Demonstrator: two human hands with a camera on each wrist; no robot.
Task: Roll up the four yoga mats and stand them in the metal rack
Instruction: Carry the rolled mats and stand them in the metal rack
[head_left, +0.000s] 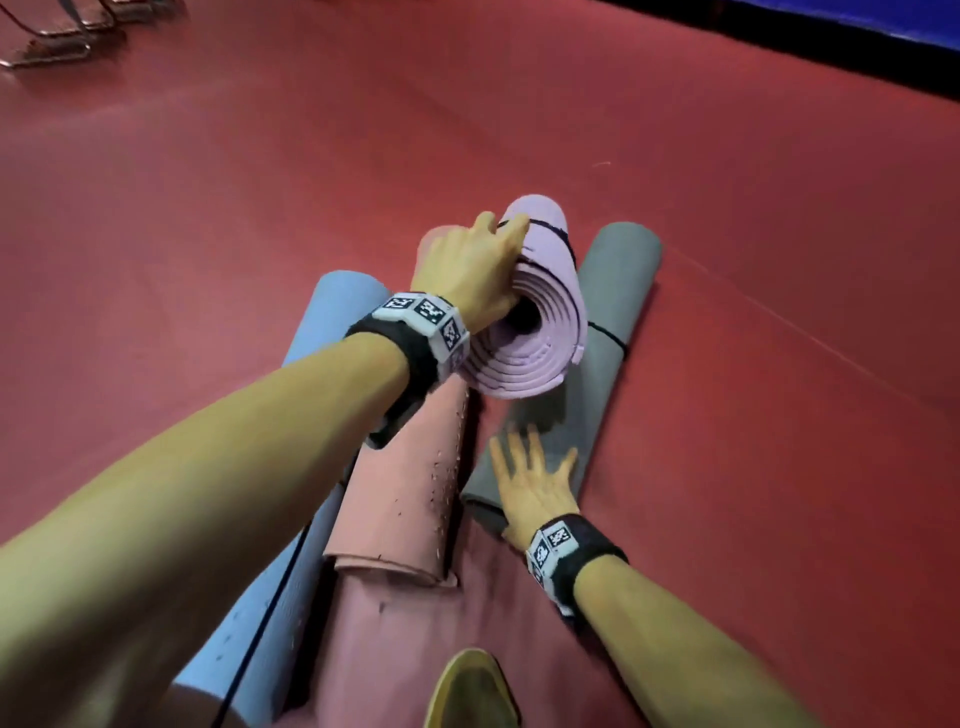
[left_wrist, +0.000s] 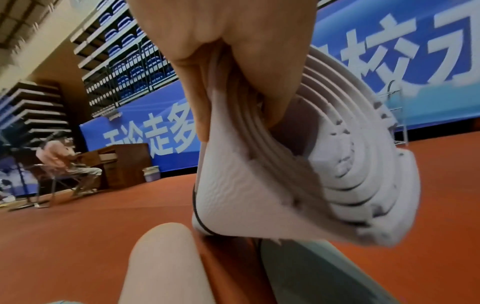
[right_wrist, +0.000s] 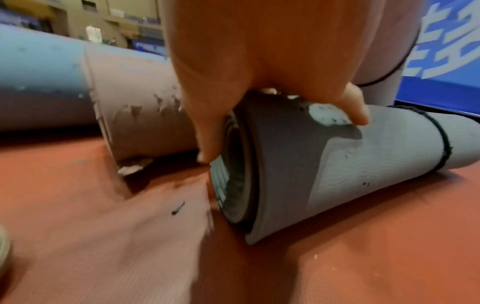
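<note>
Covering nearly the whole head view, a red floor (head_left: 208, 208) carries four rolled mats lying side by side at centre. At 7 o'clock lies the blue mat (head_left: 270, 597), crossed by a thin black cord. Just beside it, toward 6 o'clock, the salmon mat (head_left: 400, 493) is only partly rolled — its loose tail spreads flat toward the viewer, its edge flaked and torn. Toward 3 o'clock of that lies the grey mat (head_left: 608, 312), rolled and bound by a black band. Above the gap between salmon and grey, the lilac mat (head_left: 540, 291) is lifted at its near end, spiral layers facing the camera, a black band round its far end.

A metal rack (left_wrist: 397, 115) stands well apart by the blue banner (left_wrist: 155, 127) in the left wrist view.

Gripping the lilac roll's near end, the left hand (head_left: 467, 270) has its thumb inside the hollow core and fingers over the outside. With fingers spread and nearly straight, the right hand (head_left: 535, 483) rests on the grey roll's near end — not clasping it.
</note>
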